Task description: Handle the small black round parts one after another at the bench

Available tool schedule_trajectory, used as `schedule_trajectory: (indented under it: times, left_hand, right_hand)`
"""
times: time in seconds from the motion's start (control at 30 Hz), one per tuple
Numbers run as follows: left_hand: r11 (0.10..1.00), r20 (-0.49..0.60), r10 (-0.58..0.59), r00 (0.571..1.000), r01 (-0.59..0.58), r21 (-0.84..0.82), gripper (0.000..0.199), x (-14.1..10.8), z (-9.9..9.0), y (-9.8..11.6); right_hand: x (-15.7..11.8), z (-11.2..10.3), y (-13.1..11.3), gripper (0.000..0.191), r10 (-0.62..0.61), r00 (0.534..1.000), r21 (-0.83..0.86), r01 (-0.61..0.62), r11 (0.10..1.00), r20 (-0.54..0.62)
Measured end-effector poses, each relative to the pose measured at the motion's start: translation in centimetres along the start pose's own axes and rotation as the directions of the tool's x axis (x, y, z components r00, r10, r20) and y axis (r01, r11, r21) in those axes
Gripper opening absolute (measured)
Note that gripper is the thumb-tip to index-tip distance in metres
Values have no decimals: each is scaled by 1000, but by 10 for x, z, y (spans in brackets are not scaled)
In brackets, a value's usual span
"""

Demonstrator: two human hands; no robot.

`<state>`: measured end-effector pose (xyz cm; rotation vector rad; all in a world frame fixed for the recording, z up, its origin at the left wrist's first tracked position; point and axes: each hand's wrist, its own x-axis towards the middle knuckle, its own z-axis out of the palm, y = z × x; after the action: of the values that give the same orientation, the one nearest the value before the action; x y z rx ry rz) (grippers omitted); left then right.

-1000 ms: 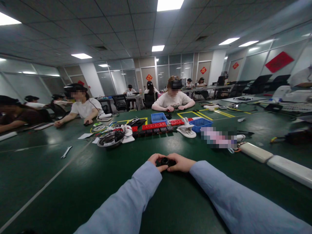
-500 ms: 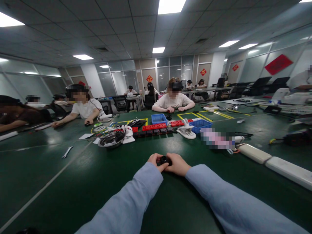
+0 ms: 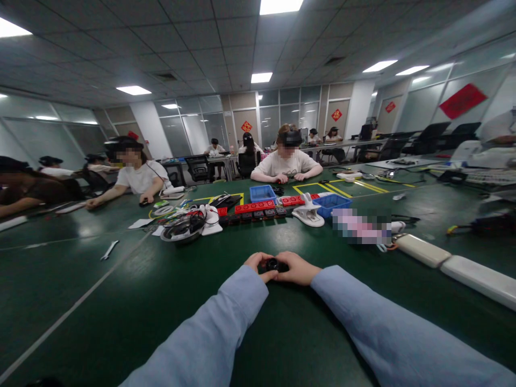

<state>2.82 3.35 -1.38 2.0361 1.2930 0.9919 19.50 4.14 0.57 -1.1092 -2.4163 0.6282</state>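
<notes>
Both of my hands meet over the green table [image 3: 290, 328], their fingers curled around a small black object with a round, lens-like front [image 3: 273, 264]. My left hand [image 3: 256, 262] grips its left side, thumb along the near edge. On the other side my right hand [image 3: 299, 269] is closed, fingertips at the object's right and top. The fingers cover much of the object, so its exact kind cannot be made out.
Beyond my hands lie a bowl of cables [image 3: 182, 231], red and black socket strips [image 3: 258, 208], a white clamp [image 3: 308, 212] and blue trays [image 3: 262, 193]. A wrench [image 3: 110, 250] lies left, white battery-like packs [image 3: 423, 250] right. A co-worker [image 3: 287, 161] sits opposite.
The right hand has shifted slightly to the right, and a little more of the black object shows. Both hands still hold it; the view has tilted marginally.
</notes>
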Motion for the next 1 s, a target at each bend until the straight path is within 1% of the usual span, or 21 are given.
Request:
schedule_trajectory:
  times: [0.07, 0.13, 0.23, 0.27, 0.33, 0.4, 0.47, 0.57, 0.67, 0.83, 0.9, 0.93, 1.0]
  left_hand:
    - [1000, -33, -21, 999, 21, 13, 33, 0, 3, 1]
    - [998, -97, -55, 994, 58, 32, 30, 0, 6, 2]
    - [994, -147, -85, 986, 94, 56, 29, -1, 8, 5]
    - [994, -143, -87, 986, 96, 53, 29, -1, 8, 6]
    - [996, -114, -75, 991, 80, 33, 29, -2, 7, 5]
    - [999, -79, -46, 996, 47, 9, 30, -2, 4, 2]
    - [1000, -44, -17, 999, 16, -7, 31, -2, 2, 0]
    - [1000, -1, 10, 1000, -10, -18, 32, -1, 0, -2]
    - [999, 28, 22, 999, -22, -27, 33, -1, -1, -2]
    - [1000, 18, 8, 1000, -8, -18, 34, -1, -2, 0]
    - [1000, -4, -11, 1000, 11, 11, 33, -1, -2, 3]
    - [999, -22, -26, 999, 26, 30, 32, -1, -1, 4]
    - [996, -74, -59, 996, 64, 65, 30, -2, 1, 6]
  right_hand:
    - [1, 3, 0, 25, 54, 998, -41, -55, 998, -27]
    - [2, 8, -2, 24, 108, 990, -95, -116, 989, -94]
    - [2, 11, -5, 25, 116, 978, -162, -145, 976, -175]
    - [1, 11, -6, 27, 106, 979, -167, -136, 977, -175]
    - [0, 9, -6, 34, 71, 987, -126, -90, 988, -147]
    - [-2, 5, -3, 44, 22, 995, -38, -25, 999, -94]
    - [-3, 0, 0, 48, -21, 999, 58, 23, 998, -26]
    - [-2, -5, 4, 41, -63, 996, 169, 51, 984, 67]
    - [-2, -9, 4, 35, -70, 992, 223, 45, 974, 108]
    - [-1, -9, 2, 23, 8, 995, 221, -30, 975, 102]
    - [-1, -5, 2, 24, 47, 995, 221, -65, 973, 83]
    - [-1, -3, 1, 25, 73, 995, 201, -84, 976, 61]
    - [-1, 3, -1, 28, 122, 992, 105, -119, 987, -25]
